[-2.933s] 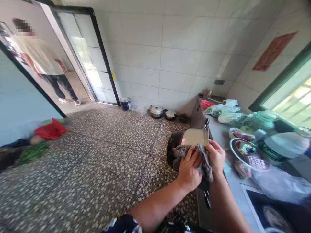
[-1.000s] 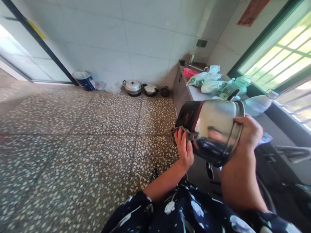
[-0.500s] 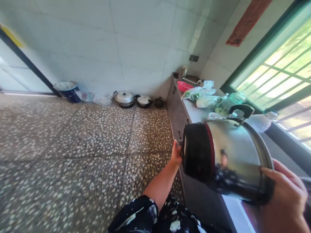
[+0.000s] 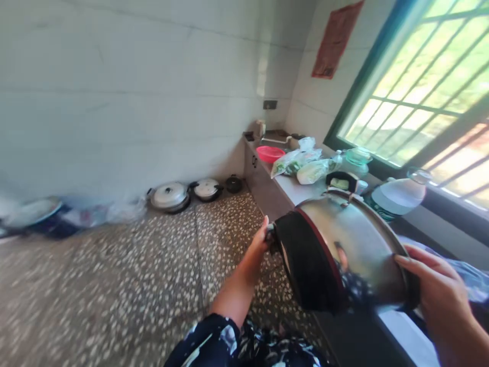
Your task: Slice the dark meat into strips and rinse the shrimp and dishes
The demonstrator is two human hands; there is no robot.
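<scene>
A large steel pot (image 4: 355, 239) with a black end section and a dark red band is held up on its side in front of me. My left hand (image 4: 263, 237) is closed at a small dark handle on the black end, its thumb raised and most fingers hidden. My right hand (image 4: 435, 280) grips the rim at the other end, thumb on the outer steel. A black loop handle (image 4: 343, 182) stands out from the pot's upper side. The inside of the pot is hidden from me.
Beyond the pot runs a counter (image 4: 294, 188) with a red basin (image 4: 269, 153), bagged vegetables (image 4: 314, 171), a green-tinted jar (image 4: 357, 160) and a large plastic jug (image 4: 399, 196). A lidded pan (image 4: 169, 196), another pan (image 4: 207, 188) and a small dark pot (image 4: 233, 183) line the wall on the speckled floor.
My view has turned to the right and tilted up. Both hands still hold the pot, which has shifted slightly left in view and tilted a little more.
</scene>
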